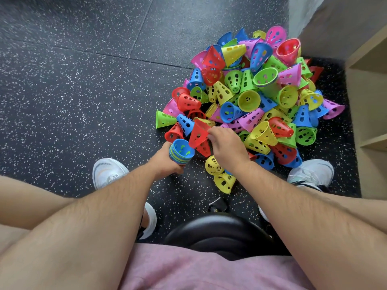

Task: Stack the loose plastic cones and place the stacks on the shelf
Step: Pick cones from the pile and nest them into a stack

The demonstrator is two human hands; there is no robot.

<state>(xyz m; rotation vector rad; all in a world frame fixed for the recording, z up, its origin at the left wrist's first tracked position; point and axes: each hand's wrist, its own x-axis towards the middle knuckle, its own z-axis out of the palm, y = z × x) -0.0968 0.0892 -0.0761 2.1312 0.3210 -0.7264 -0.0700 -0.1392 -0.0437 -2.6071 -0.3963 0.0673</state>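
Note:
A big heap of loose perforated plastic cones in red, blue, green, yellow and pink lies on the floor ahead of me. My left hand grips a short stack of nested cones, its open mouth up and a blue cone innermost. My right hand pinches a red cone by its rim, just right of and above the stack. Two yellow cones lie on the floor below my right wrist.
A light wooden shelf unit stands at the right edge beside the heap. I sit on a black stool, my white shoes either side. The floor is black speckled rubber.

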